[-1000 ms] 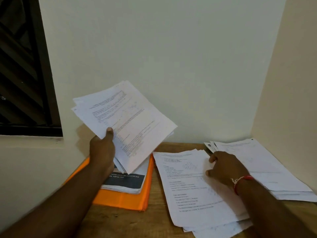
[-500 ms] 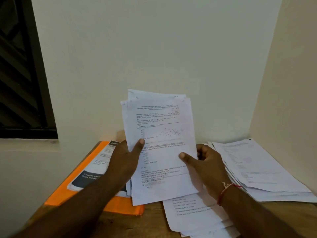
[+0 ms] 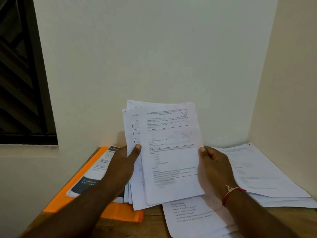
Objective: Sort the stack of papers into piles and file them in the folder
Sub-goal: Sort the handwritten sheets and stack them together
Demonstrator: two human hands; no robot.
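Plain cream walls corner a wooden worktop (image 3: pixel 151 219) where the orange folder (image 3: pixel 120 212) lies flat. Since half a second ago the top sheet (image 3: pixel 171 152) has slid rightwards off the held sheaf (image 3: pixel 132 127). The right hand (image 3: pixel 214 169) pinches its edge, and the left hand's (image 3: pixel 123 167) grip clasps the thin printed stack.

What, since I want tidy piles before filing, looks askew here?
The held stack of papers is fanned: back sheets jut out left beyond the front sheet. The middle pile on the table splays at its near edges. Nothing looks torn.
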